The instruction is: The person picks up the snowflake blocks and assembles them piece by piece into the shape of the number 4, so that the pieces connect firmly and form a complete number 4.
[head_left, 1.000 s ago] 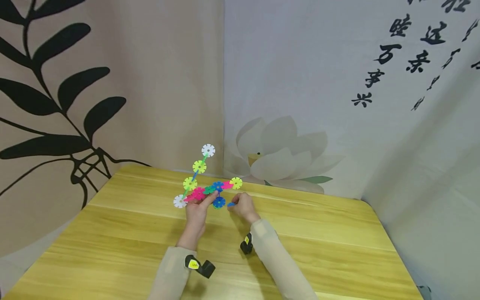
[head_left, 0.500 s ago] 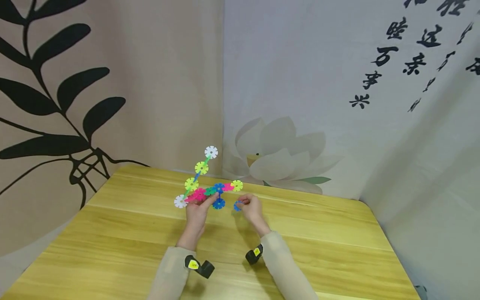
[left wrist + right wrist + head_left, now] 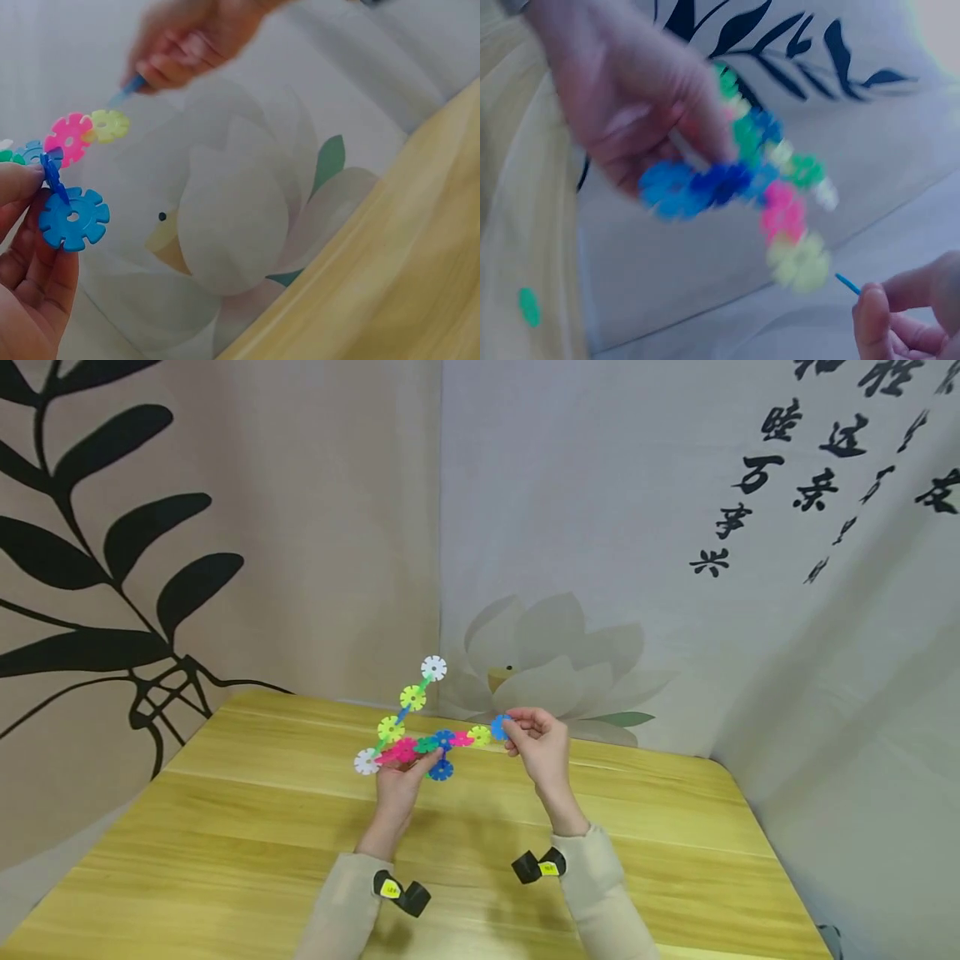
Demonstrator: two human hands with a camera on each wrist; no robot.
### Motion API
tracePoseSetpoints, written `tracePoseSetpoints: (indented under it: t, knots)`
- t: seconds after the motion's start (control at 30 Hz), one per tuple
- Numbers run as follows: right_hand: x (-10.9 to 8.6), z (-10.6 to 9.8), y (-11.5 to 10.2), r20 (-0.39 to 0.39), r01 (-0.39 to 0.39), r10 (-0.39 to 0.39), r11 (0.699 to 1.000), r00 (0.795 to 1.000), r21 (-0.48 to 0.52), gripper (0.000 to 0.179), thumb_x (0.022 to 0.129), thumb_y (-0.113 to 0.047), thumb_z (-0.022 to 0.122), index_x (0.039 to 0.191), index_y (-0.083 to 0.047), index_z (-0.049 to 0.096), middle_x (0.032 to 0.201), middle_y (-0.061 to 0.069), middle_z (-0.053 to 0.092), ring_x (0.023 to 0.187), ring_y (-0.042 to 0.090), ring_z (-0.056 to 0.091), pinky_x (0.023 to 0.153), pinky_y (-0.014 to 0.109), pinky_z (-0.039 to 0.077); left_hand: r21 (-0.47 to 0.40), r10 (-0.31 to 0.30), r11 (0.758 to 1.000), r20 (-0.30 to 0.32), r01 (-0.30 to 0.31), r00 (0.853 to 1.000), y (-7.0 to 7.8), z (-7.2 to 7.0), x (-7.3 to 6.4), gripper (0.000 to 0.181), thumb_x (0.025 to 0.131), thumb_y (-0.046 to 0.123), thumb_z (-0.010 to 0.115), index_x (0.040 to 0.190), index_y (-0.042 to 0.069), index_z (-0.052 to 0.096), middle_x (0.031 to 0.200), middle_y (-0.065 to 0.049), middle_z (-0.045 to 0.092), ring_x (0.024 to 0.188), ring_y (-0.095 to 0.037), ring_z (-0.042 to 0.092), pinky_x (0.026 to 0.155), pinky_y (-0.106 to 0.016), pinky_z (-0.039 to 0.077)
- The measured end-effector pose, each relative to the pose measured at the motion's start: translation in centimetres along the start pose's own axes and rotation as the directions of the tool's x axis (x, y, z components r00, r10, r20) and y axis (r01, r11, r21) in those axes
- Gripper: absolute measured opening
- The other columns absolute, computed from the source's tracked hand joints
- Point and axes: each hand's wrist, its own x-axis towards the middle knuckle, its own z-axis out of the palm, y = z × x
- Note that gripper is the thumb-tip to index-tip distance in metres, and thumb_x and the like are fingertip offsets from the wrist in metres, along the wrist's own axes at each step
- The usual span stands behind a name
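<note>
My left hand holds a chain of slotted plastic snowflake discs above the table, its thumb by the blue ones. Pink discs, a green one and blue ones form the middle. A branch of yellow and white discs rises at the left, and a blue disc hangs below. The right end is a pale yellow disc. Just beyond that end, my right hand pinches a loose blue disc between thumb and fingers. It appears edge-on in the right wrist view, with a small gap to the yellow disc.
Both hands are over a wooden table. A green disc shows against the tabletop in the right wrist view. Behind the table's far edge hang printed cloth backdrops. Each wrist wears a small black camera.
The right hand, pinching the blue disc, has moved right and up from beside the lower blue disc to the chain's yellow end. The left hand and chain have shifted slightly right.
</note>
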Motion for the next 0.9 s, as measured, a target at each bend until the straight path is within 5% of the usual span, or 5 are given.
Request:
tracePoseSetpoints:
  t: [0.17, 0.33, 0.5, 0.7, 0.9]
  knots:
    - [-0.5, 0.9, -1.7, 0.067, 0.099, -0.094, 0.992, 0.993, -0.073, 0.012, 0.083, 0.005, 0.066, 0.094, 0.011, 0.065, 0.073, 0.020, 0.063, 0.052, 0.018, 0.060, 0.047, 0.020, 0.054, 0.004, 0.045, 0.999, 0.018, -0.045, 0.999, -0.3, 0.3, -0.1, 0.024, 0.077, -0.003, 0.072, 0.072, 0.020, 0.065, 0.071, 0.009, 0.067, 0.069, -0.006, 0.064, 0.072, -0.020, 0.053]
    - [-0.8, 2.0, -2.0, 0.150, 0.244, -0.221, 0.956, 0.964, -0.162, 0.010, 0.084, 0.003, 0.066, 0.092, 0.009, 0.066, 0.071, 0.019, 0.063, 0.053, 0.028, 0.061, 0.048, 0.025, 0.056, 0.009, 0.061, 0.998, 0.049, -0.061, 0.997, -0.5, 0.7, -0.1, 0.015, 0.076, -0.001, 0.073, 0.076, 0.011, 0.065, 0.073, 0.007, 0.067, 0.070, -0.006, 0.064, 0.070, -0.020, 0.054]
    - [-1.0, 2.7, -2.3, 0.177, 0.372, -0.333, 0.888, 0.926, -0.270, 0.008, 0.082, 0.004, 0.067, 0.089, 0.008, 0.068, 0.070, 0.015, 0.063, 0.054, 0.025, 0.060, 0.048, 0.022, 0.054, 0.039, 0.048, 0.998, 0.055, -0.050, 0.997, -0.8, 0.9, -0.3, 0.011, 0.076, 0.001, 0.074, 0.082, 0.005, 0.065, 0.075, 0.008, 0.067, 0.072, -0.006, 0.064, 0.070, -0.020, 0.054]
    - [-1.0, 3.1, -2.2, 0.213, 0.478, -0.427, 0.786, 0.879, -0.393, 0.006, 0.079, 0.007, 0.069, 0.085, 0.007, 0.070, 0.070, 0.012, 0.063, 0.058, 0.020, 0.058, 0.051, 0.021, 0.053, 0.026, 0.071, 0.997, 0.070, -0.073, 0.995, -0.8, 1.0, -0.4, 0.014, 0.076, 0.003, 0.076, 0.081, 0.010, 0.065, 0.078, 0.004, 0.068, 0.073, -0.007, 0.064, 0.069, -0.020, 0.054]
    - [-1.0, 3.6, -2.3, 0.261, 0.503, -0.430, 0.739, 0.864, -0.449, 0.006, 0.079, 0.006, 0.068, 0.085, 0.008, 0.070, 0.070, 0.012, 0.062, 0.057, 0.020, 0.059, 0.051, 0.018, 0.052, 0.024, 0.062, 0.998, 0.062, -0.063, 0.996, -0.8, 1.0, -0.5, 0.016, 0.076, -0.001, 0.074, 0.089, -0.003, 0.065, 0.082, 0.001, 0.069, 0.074, -0.006, 0.064, 0.070, -0.020, 0.054]
